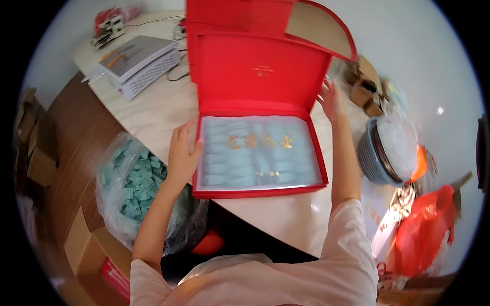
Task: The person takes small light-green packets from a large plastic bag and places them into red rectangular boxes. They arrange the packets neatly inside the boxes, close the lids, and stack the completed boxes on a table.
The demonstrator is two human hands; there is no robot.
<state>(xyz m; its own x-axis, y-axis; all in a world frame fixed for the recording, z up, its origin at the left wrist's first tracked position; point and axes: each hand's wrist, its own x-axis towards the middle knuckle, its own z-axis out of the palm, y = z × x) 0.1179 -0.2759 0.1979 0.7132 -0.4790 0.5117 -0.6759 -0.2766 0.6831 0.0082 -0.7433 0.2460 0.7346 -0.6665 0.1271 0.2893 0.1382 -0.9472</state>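
Observation:
A red gift box [260,193] stands on the table in front of me with its lid [232,81] raised at the back. Inside lie rows of pale green packets under a translucent sheet [260,159] with gold lettering. My left hand [184,153] rests against the box's left side, fingers stretched out. Beside the lid's right edge is my right hand [332,102], its fingers apart and slightly blurred; neither hand grips anything that I can see. Behind the lid rises another red box piece [240,18] with a curved beige panel [316,28].
Left of the table, a clear plastic bag [109,196] holds many small green packets [140,186]. A grey-white machine [145,58] stands at the back left. On the right are a grey basket [375,158], cardboard boxes [362,94] and a red plastic bag [426,229]. An open carton [84,250] sits lower left.

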